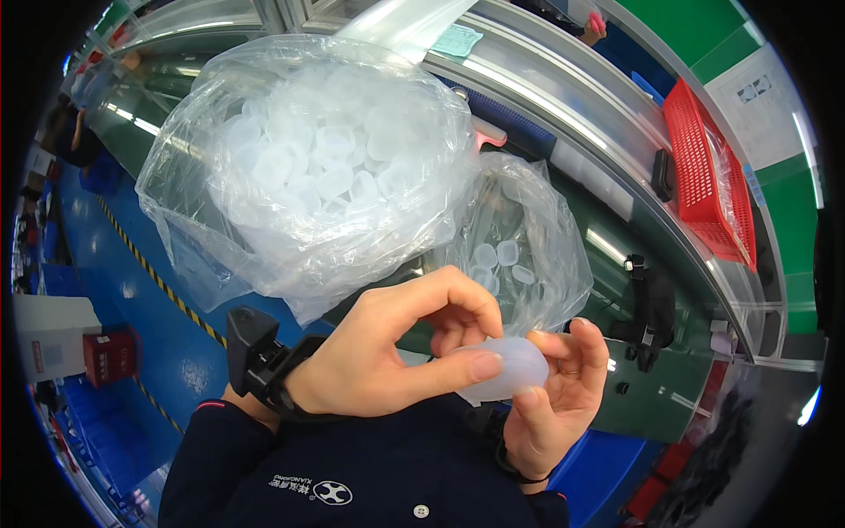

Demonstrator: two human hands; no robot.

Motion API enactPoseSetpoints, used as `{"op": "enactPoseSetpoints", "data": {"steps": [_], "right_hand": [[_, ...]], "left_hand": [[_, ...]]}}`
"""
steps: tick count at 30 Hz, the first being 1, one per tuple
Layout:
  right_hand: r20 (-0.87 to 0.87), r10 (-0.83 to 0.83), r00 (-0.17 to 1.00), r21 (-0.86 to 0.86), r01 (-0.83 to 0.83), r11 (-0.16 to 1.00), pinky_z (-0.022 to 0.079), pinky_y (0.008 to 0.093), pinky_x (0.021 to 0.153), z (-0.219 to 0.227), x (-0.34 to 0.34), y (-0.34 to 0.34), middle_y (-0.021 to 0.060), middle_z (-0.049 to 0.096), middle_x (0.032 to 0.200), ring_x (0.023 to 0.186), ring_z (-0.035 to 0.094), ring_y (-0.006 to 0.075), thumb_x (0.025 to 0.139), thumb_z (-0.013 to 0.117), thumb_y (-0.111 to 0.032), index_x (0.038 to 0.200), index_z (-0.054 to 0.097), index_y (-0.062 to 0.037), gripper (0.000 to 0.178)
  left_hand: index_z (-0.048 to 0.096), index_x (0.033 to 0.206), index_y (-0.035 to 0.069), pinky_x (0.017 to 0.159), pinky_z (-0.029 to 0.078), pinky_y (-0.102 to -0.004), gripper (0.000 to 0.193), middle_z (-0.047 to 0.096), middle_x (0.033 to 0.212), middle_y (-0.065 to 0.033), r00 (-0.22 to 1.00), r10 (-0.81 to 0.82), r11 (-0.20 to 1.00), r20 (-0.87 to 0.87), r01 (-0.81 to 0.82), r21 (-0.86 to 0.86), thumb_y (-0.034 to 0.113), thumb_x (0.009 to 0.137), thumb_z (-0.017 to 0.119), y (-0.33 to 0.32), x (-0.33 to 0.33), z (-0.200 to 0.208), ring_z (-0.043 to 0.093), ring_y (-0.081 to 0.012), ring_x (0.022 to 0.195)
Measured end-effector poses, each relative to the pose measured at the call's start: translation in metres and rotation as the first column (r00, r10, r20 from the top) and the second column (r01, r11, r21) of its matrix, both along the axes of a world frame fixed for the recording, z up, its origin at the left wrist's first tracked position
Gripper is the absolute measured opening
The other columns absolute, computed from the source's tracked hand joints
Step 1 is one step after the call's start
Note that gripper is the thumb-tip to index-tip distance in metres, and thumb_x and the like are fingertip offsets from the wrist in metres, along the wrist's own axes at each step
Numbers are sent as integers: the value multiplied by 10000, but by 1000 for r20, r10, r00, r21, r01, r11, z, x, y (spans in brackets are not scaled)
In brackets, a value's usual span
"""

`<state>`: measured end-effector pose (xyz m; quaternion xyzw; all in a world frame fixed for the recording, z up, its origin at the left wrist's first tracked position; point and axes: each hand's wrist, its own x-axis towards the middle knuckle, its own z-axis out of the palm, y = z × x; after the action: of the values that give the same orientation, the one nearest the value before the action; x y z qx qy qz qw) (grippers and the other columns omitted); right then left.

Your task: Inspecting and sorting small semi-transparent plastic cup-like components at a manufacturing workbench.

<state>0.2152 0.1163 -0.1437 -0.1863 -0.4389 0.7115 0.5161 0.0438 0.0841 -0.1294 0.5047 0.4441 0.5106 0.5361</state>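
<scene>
Close to my body, both hands grip one translucent whitish plastic piece [512,368], rounded and cup-like. My left hand [396,348] pinches its left side, the thumb lying across the front and the fingers curled behind. On the other side my right hand [559,387] holds it between the thumb and fingers. Beyond my left hand a large clear plastic bag [189,176] stands open, full of similar translucent pieces [334,172]. A smaller clear bag [559,255] with several small translucent pieces [508,253] lies just past my fingers.
A green work surface [651,396] runs under the bags, with a metal rail [563,79] along its far side. At the right are a red perforated basket [695,167] and a black strap device [651,308]. A pink-handled tool [489,134] lies between the bags.
</scene>
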Motion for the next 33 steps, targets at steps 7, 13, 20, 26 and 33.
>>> {"op": "enactPoseSetpoints", "data": {"steps": [7,13,20,26,33], "right_hand": [[37,-40,999,-51,42,998,476,338,822,-6,-3,-1,210,513,1036,990,521,243,670,585,147,1158,349,30,555],[34,-66,997,41,65,997,493,342,797,-2,-6,-2,219,512,1027,961,536,240,668,595,145,1125,367,23,525],[79,-103,992,46,100,994,499,333,786,-2,-6,-4,209,519,1009,949,541,228,671,595,142,1104,376,18,501],[80,-108,991,69,102,992,505,320,770,-2,-3,-4,183,505,1006,951,539,223,667,601,141,1085,388,19,485],[99,-128,987,58,122,991,511,316,765,-4,-5,-5,142,497,983,958,532,218,665,601,142,1060,407,18,458]], "left_hand": [[521,981,-26,651,419,-224,265,510,878,-96,1000,30,999,5,-30,21,53,738,592,-3,1,-4,498,-120,718],[522,963,-39,610,419,-220,277,509,884,-115,997,49,993,-52,-43,111,52,708,581,-5,-2,3,501,-120,682],[515,926,-54,576,496,-224,230,488,875,-128,993,114,991,-15,-112,71,2,705,542,-4,8,5,544,-143,731],[513,920,-58,545,515,-220,224,481,880,-139,994,96,995,53,-97,23,-21,701,539,-5,8,2,551,-157,733],[513,902,-49,545,515,-208,214,494,881,-135,995,101,994,-13,-100,40,-15,695,556,-3,10,4,542,-138,723]]}}
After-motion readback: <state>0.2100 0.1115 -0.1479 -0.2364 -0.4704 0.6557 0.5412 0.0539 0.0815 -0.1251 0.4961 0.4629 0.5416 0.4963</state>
